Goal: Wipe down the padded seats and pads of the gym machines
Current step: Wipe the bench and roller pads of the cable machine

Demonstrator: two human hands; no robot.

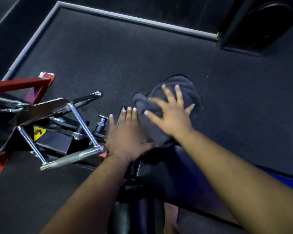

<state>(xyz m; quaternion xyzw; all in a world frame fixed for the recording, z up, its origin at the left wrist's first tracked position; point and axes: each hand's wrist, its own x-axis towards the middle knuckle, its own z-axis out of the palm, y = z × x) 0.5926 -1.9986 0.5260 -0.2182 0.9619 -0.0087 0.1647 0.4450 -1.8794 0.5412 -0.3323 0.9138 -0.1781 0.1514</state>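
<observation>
My right hand [171, 114] lies flat with fingers spread on a dark grey towel [191, 92], pressing it onto a rounded pad that the cloth almost fully covers. Beside it, my left hand [123, 134] rests with straight fingers on the dark machine part next to the towel, its fingertips near the cloth's left fold. A black padded seat [135, 215] shows low between my forearms.
A chrome double-grip cable handle [71, 134] hangs at the left over the red machine frame [24, 83] and a yellow warning sticker [39, 132]. A chrome-topped adjustment pin [102, 122] stands by my left hand. Dark rubber flooring [125, 56] spreads beyond; a black box [264, 26] sits top right.
</observation>
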